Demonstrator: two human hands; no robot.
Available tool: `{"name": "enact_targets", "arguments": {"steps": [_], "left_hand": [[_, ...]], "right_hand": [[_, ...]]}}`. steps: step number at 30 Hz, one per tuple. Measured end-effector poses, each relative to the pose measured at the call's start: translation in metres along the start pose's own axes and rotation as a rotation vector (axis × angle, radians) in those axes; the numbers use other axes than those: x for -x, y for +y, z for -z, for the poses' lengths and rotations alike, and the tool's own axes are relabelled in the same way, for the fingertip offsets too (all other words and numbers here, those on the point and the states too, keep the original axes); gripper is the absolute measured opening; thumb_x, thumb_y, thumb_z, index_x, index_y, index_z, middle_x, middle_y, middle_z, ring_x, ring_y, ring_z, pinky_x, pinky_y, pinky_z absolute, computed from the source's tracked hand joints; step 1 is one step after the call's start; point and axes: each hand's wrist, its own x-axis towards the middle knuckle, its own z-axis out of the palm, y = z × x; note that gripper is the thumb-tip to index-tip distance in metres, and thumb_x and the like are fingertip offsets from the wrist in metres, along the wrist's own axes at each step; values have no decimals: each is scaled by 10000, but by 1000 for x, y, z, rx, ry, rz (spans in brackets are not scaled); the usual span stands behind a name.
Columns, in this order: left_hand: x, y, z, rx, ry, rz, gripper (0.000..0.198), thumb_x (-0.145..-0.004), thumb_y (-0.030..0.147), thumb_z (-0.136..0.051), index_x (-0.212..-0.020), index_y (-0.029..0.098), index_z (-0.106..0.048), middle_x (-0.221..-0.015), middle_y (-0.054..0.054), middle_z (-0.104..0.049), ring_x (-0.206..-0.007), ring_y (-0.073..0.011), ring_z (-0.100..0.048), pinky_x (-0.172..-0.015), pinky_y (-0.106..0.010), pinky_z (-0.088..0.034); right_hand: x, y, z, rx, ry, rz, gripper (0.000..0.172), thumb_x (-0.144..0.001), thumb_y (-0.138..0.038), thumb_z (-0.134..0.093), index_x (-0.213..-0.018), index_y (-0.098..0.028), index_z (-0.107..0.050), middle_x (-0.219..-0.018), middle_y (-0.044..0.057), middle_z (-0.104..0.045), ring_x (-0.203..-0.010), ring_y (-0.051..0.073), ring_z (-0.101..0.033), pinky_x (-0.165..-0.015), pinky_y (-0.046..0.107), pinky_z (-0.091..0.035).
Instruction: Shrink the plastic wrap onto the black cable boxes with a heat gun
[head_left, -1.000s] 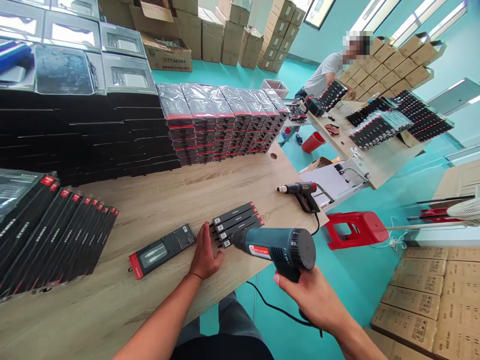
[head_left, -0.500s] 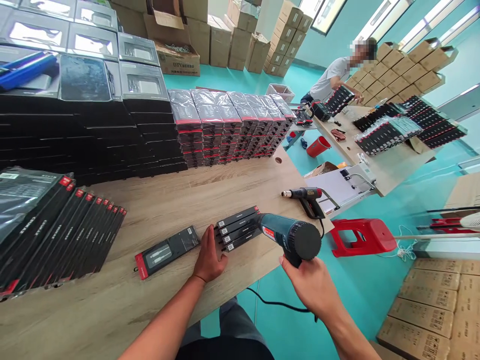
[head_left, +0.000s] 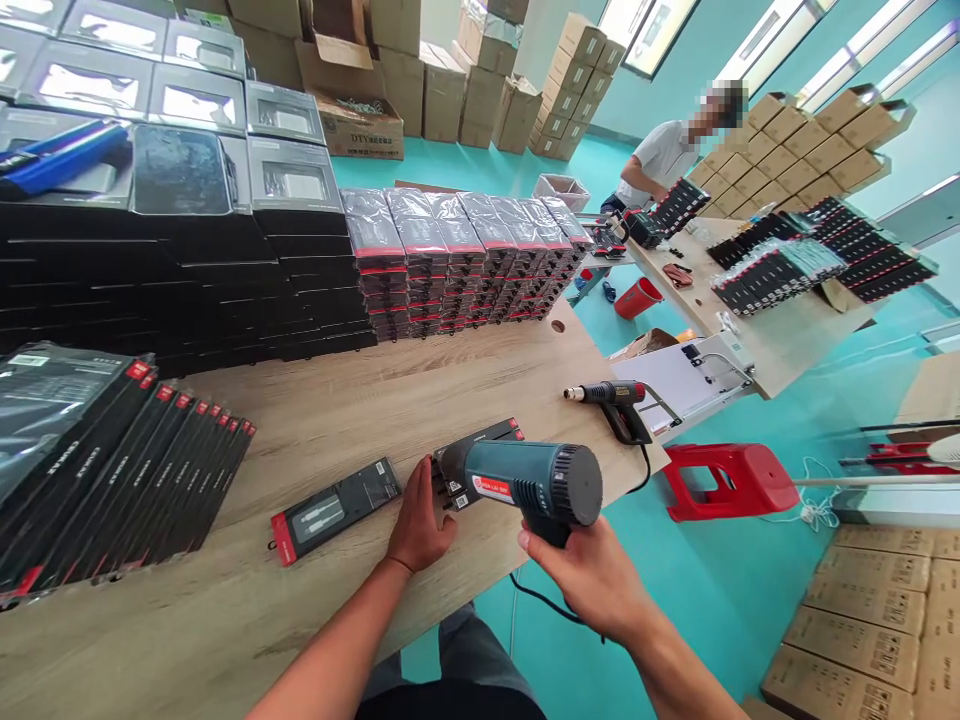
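Observation:
My right hand [head_left: 596,580] is wrapped around the handle of a teal heat gun [head_left: 536,478]. Its nozzle points left, over a short row of slim black boxes [head_left: 484,434] lying side by side on the wooden table. The gun hides part of that row. At the boxes' left ends rests my left hand [head_left: 420,528], its fingers stretched out and its thumb apart, gripping nothing. Just left of that hand lies a single flat black box [head_left: 337,508] with a red end and a cable pictured on it.
A second heat gun [head_left: 616,405] lies near the table's right edge. Film-wrapped packs [head_left: 450,250] and black cartons [head_left: 150,270] are stacked along the back; more black boxes [head_left: 150,450] lean at left. A red stool [head_left: 739,480] stands right. A co-worker [head_left: 660,160] handles boxes at another table.
My right hand has carried the heat gun leftward, so its nozzle now covers the left part of the box row. My left hand has stayed almost in place.

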Motion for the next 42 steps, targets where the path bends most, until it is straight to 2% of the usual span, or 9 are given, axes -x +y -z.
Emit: {"name": "enact_targets", "arguments": {"steps": [5,10,16,20,25,29,36,39,42], "left_hand": [[0,-1,0,4,4,-11,1178,-783,118,-676,-1711,239,38,-1707,-225,-297,-1579,-445,-324,-1255,-684,-348],[0,-2,-1,6,-3,-2,1162,-810,149,-688,-1711,232,40,-1707,-235,-297,-1578,-449,-325,-1253,-682,-343],[1,-3,0,3,-19,-1,1169,-807,145,-692,-1711,231,44,-1705,-231,-301,-1583,-441,-323,-1262,-674,-340],[-2,-4,2,31,0,-13,1149,-819,158,-694,-1714,231,23,-1713,-235,-281,-1581,-462,-314,-1251,-707,-338],[-4,-4,3,34,8,-17,1150,-809,132,-680,-1716,245,19,-1726,-216,-267,-1597,-470,-278,-1257,-725,-320],[-4,-6,7,11,-11,-3,1183,-789,102,-666,-1712,289,49,-1749,-191,-221,-1604,-476,-255,-1254,-730,-327],[-1,15,31,-20,15,-24,1130,-819,102,-611,-1710,248,69,-1779,-208,-132,-1644,-449,-140,-1286,-716,-233],[-15,41,43,-134,71,-42,1051,-908,218,-621,-1710,208,59,-1778,-212,-156,-1646,-425,-158,-1302,-673,-231],[-47,64,45,-317,-27,-44,1096,-906,396,-681,-1707,179,36,-1762,-232,-212,-1628,-414,-235,-1292,-621,-292]], "right_hand": [[-4,-6,0,56,89,-63,199,-997,-400,-688,-951,-207,-692,-865,-17,-693,-875,232,-688,-845,445,-567],[18,2,9,-20,-105,-26,267,-954,-439,-715,-843,-203,-658,-781,-48,-641,-769,202,-658,-688,348,-540],[46,22,22,-4,-34,-132,355,-970,-540,-665,-897,-194,-701,-748,-37,-657,-706,199,-656,-649,353,-542],[51,29,23,-2,-31,-123,324,-921,-519,-732,-927,-195,-717,-826,-21,-713,-789,217,-694,-714,374,-578],[48,46,20,10,128,-188,379,-998,-568,-640,-984,-198,-724,-865,-2,-744,-798,224,-718,-751,404,-595],[53,55,8,-93,58,-129,409,-929,-586,-722,-1036,-192,-746,-922,10,-778,-864,250,-744,-781,416,-613],[49,71,14,-238,99,-141,481,-967,-634,-629,-1180,-216,-732,-1086,88,-794,-1179,337,-695,-1041,578,-526],[45,93,19,-429,13,-97,553,-886,-669,-732,-1199,-214,-720,-1087,72,-793,-966,267,-749,-869,486,-624],[30,129,23,-599,94,-123,467,-922,-602,-749,-1149,-197,-701,-967,26,-761,-710,175,-695,-619,345,-604]]}}
